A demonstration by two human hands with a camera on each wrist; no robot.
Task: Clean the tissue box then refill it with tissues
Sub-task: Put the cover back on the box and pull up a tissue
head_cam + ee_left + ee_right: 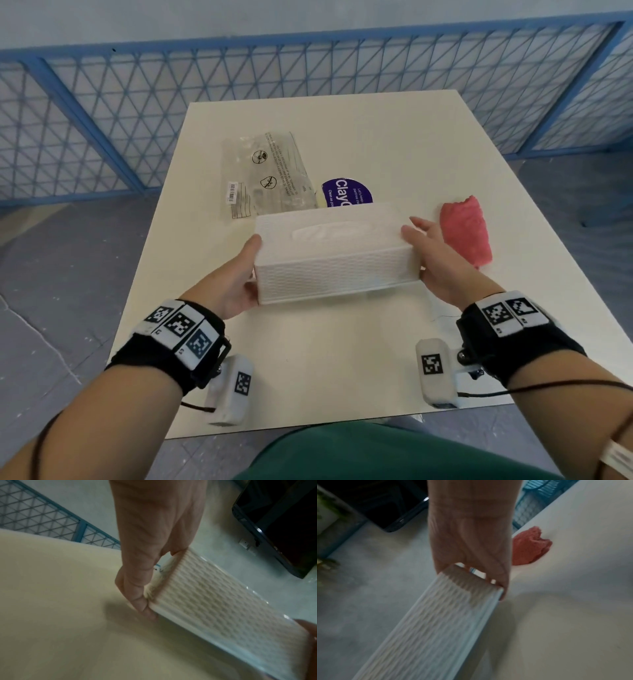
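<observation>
Cream table [342,359] w/ blue mesh fence behind: your left hand [236,277] & right hand [435,260] clasp the short ends of the white tissue box [335,253] at table centre; likely light, rigid, ribbed plastic—hold ends, not the lid.

Ribbed white plastic tissue box [337,253], fuzzy pink cloth [466,236]

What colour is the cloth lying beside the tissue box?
Pinkish red. The cloth lies by the right hand, seen best in the head view.
</observation>
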